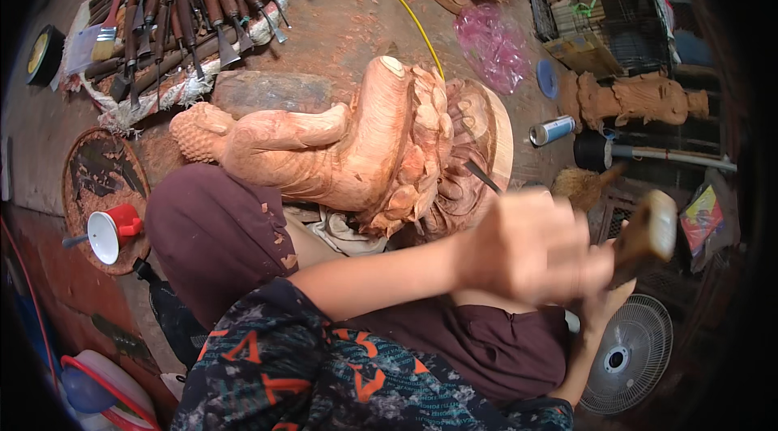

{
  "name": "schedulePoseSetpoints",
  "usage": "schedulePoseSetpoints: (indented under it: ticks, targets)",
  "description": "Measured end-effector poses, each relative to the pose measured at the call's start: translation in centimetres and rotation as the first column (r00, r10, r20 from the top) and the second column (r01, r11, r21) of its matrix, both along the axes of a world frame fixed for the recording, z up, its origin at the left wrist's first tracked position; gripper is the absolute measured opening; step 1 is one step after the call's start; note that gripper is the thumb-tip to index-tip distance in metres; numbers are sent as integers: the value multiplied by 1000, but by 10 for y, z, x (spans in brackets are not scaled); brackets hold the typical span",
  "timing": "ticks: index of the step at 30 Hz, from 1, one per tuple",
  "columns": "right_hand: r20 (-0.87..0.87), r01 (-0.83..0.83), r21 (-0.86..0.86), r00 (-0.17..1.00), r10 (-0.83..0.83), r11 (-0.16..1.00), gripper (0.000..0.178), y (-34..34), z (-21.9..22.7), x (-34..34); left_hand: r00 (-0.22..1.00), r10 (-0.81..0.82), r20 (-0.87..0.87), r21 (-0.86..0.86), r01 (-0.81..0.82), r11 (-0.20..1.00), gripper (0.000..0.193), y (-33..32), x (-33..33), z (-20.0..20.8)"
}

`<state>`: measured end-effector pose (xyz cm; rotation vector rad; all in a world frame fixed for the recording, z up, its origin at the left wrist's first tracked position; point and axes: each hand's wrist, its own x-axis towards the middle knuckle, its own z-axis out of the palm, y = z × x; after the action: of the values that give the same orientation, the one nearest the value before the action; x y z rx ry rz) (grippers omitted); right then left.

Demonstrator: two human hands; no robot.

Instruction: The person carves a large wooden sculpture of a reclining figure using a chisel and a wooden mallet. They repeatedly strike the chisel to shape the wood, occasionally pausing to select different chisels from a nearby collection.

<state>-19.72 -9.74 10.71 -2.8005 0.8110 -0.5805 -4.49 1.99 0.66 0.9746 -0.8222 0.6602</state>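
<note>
- Left grip [531, 248], blurred in head view, is closed around a chisel [484, 177]; right grip [614, 297], partly hidden, seems wrapped about a mallet [647, 232].
- Wooden statue [296, 163] lies by the knee [212, 228]: probably heavy, stiff, its petals [411, 188] fragile; best held by the smooth body [365, 151].

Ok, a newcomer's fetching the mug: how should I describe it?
Find the carved wooden figure, then look left to the round, shallow tray scattered with wood chips. The mug is at its lower edge: bright red outside, white inside, against the dull brown tray.
</note>
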Motion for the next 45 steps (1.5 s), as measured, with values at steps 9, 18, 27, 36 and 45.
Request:
schedulePoseSetpoints:
  ticks: [9, 18, 27, 36, 45]
  targets:
    - [30, -294, -218, 951, 307, 931, 50, 3, 8, -21, 962, -231, 149, -15, 235, 972, 25, -10, -9, -16]
    - [-75, -301, -398, 952, 296, 867, 40, -4, 4, -27, 981, -148, 125, -54, 156, 986, 21, -23, 3, -22]
    - [47, -220, -268, 970, 241, 938, 57, 2, 5, -22, 987, -145, 76, -10, 146, 989, 28, -20, -9, -15]
    - [-78, -200, -96, 978, 193, 975, 46, -15, -1, -32, 996, -47, -82, 174, 61, 983, 34, -26, -2, -21]
    - [59, -84, 223, 996, 73, 971, 54, -2, 1, -19, 991, -85, -101, 423, 120, 898, 38, -5, -42, -2]
